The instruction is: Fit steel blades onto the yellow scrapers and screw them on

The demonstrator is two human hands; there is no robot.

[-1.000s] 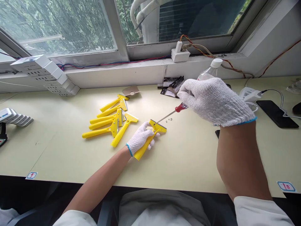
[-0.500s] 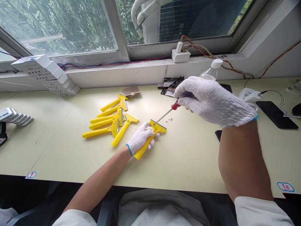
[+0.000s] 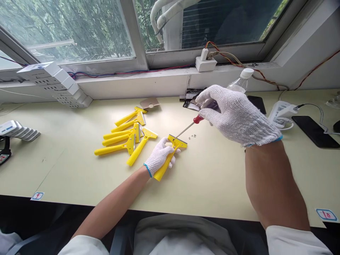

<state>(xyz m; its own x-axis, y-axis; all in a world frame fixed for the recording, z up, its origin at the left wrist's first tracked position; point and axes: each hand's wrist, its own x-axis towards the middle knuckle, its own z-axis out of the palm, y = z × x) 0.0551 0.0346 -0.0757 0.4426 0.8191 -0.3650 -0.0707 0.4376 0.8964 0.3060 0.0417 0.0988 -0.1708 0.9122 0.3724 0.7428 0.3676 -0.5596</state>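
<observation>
My left hand, in a white knit glove, is closed around the neck of a yellow scraper near the table's middle. Its wide head points away from me. My right hand, gloved too, grips a screwdriver with a red handle; the rear of the handle is hidden by the fingers. The slanting shaft meets the scraper's head at its left screw spot. Just right of that head lie several tiny screws. Several more yellow scrapers lie in a group left of my left hand.
A brown cardboard piece and black-and-white packets lie at the back. A clear bottle, a white power strip and a black phone are on the right. White boxes stack at the back left.
The view has shifted slightly. My right hand's grip on the screwdriver handle has turned a little, its wrist now more to the left. The screwdriver tip stays on the scraper's head.
</observation>
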